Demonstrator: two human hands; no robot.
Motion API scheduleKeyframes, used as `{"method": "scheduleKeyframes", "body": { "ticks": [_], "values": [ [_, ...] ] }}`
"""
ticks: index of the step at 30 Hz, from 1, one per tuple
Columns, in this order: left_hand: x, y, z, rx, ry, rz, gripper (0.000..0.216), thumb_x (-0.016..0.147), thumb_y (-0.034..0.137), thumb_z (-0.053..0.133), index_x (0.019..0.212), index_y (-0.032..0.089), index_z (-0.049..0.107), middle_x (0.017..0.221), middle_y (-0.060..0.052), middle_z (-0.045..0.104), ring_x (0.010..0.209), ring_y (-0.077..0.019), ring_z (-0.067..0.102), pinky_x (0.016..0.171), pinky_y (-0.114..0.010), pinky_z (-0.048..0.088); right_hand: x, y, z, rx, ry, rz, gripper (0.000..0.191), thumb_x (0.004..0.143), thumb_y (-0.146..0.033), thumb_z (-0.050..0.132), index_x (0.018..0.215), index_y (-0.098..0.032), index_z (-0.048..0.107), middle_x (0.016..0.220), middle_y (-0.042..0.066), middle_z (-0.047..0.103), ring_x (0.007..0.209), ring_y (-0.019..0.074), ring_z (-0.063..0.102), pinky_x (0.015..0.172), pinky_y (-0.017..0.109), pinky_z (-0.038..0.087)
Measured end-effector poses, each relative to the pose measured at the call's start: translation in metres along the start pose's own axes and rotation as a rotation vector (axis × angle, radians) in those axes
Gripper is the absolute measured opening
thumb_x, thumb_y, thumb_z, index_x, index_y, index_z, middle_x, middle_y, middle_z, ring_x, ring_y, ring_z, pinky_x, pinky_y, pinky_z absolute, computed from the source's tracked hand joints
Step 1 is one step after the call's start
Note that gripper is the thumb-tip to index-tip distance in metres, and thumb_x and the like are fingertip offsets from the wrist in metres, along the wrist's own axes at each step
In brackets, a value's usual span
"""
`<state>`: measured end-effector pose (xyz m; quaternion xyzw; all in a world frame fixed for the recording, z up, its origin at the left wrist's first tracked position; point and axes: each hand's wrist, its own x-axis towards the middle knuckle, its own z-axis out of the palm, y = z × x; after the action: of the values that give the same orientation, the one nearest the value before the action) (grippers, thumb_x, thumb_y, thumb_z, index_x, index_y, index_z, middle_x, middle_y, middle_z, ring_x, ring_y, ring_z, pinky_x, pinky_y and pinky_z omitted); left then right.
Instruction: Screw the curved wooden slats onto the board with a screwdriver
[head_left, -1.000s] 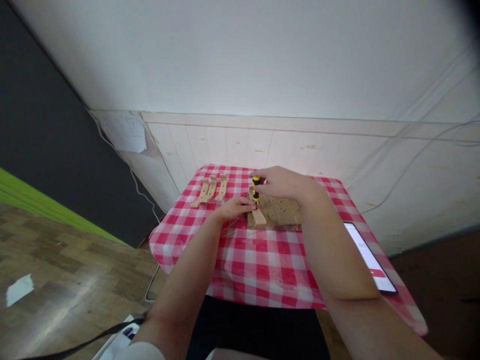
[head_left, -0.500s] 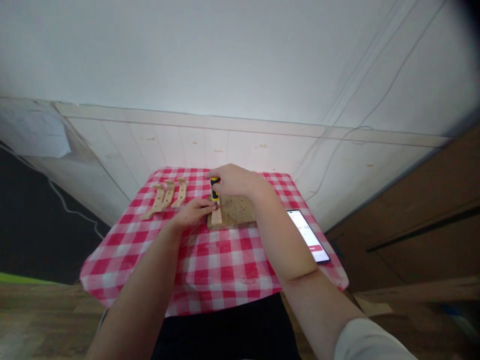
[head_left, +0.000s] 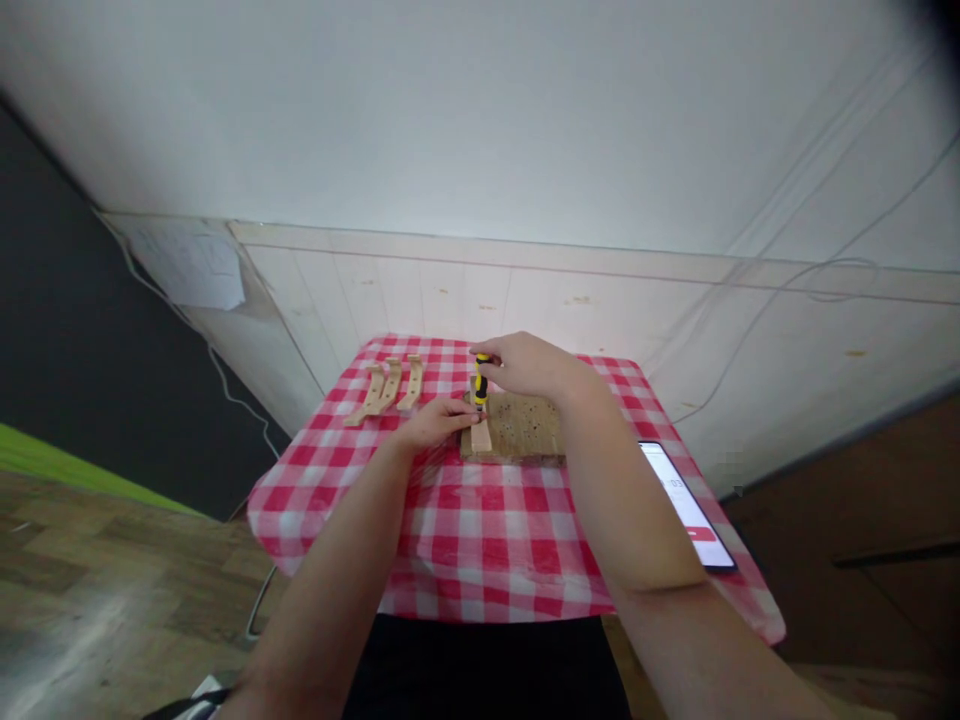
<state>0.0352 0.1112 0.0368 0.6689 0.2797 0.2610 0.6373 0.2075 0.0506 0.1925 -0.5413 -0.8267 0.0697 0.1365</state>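
My right hand [head_left: 526, 364] is closed around the handle of a yellow-and-black screwdriver [head_left: 481, 380], which stands upright, tip down. Below it a pale wooden bracket [head_left: 481, 437] lies on the left end of a rough, pitted wooden board [head_left: 525, 428]. From the left, my left hand [head_left: 439, 421] reaches in with its fingertips pressed together at the screwdriver's tip, against the bracket. What those fingertips pinch is too small to make out.
Several similar curved brackets [head_left: 410, 384] lie at the table's back left. A phone [head_left: 701, 533] with a lit screen rests on the right, beside my forearm. A red-and-white checked cloth [head_left: 480, 560] covers the table, which stands against a white wall [head_left: 420, 290].
My view has turned left, so the table and everything on it appear farther right. Both hands keep their places at the screwdriver and bracket.
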Motion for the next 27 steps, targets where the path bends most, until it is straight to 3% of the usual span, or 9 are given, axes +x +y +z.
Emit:
{"method": "scheduleKeyframes", "body": {
  "ticks": [6, 12, 16, 21, 27],
  "values": [
    [0.0, -0.001, -0.001, -0.013, -0.006, 0.012, 0.035, 0.067, 0.043, 0.077, 0.083, 0.011, 0.075, 0.081, -0.008, 0.07, 0.072, -0.0139, 0.059, 0.07, -0.026, 0.043, 0.009, 0.001, 0.005, -0.203, 0.062, 0.182, 0.036, 0.083, -0.048, 0.053, 0.076, -0.017, 0.069, 0.076, 0.009, 0.068, 0.066, 0.0183, 0.057, 0.054, 0.028, 0.033],
    [-0.002, 0.005, 0.002, -0.011, -0.023, 0.014, 0.035, 0.068, 0.043, 0.076, 0.08, 0.01, 0.075, 0.081, -0.009, 0.069, 0.072, -0.0134, 0.058, 0.07, -0.026, 0.042, 0.005, 0.0, 0.005, 0.008, 0.026, -0.007, 0.028, 0.085, -0.033, 0.05, 0.102, -0.021, 0.069, 0.1, 0.006, 0.071, 0.082, 0.0162, 0.06, 0.067, 0.026, 0.039],
    [-0.001, 0.004, 0.002, -0.037, -0.018, 0.023, 0.036, 0.066, 0.044, 0.078, 0.079, 0.01, 0.075, 0.083, -0.009, 0.07, 0.072, -0.0131, 0.058, 0.071, -0.026, 0.043, 0.003, 0.001, 0.001, 0.002, -0.023, -0.028, 0.026, 0.085, -0.033, 0.049, 0.091, -0.02, 0.07, 0.087, 0.005, 0.07, 0.071, 0.0145, 0.058, 0.062, 0.026, 0.037],
    [-0.001, 0.003, 0.001, -0.049, -0.041, 0.024, 0.035, 0.067, 0.043, 0.078, 0.08, 0.011, 0.075, 0.084, -0.009, 0.07, 0.072, -0.0136, 0.059, 0.069, -0.026, 0.043, 0.013, 0.002, 0.01, -0.203, 0.11, 0.166, 0.04, 0.083, -0.052, 0.05, 0.078, -0.017, 0.068, 0.076, 0.01, 0.067, 0.065, 0.0183, 0.055, 0.055, 0.029, 0.032],
    [-0.002, 0.006, 0.002, -0.049, -0.042, 0.014, 0.034, 0.067, 0.041, 0.078, 0.08, 0.011, 0.075, 0.087, -0.01, 0.07, 0.075, -0.0144, 0.06, 0.072, -0.027, 0.043, 0.008, 0.0, 0.006, -0.03, 0.014, -0.012, 0.026, 0.088, -0.033, 0.047, 0.092, -0.02, 0.068, 0.089, 0.006, 0.07, 0.072, 0.0144, 0.056, 0.063, 0.026, 0.036]
  ]
}}
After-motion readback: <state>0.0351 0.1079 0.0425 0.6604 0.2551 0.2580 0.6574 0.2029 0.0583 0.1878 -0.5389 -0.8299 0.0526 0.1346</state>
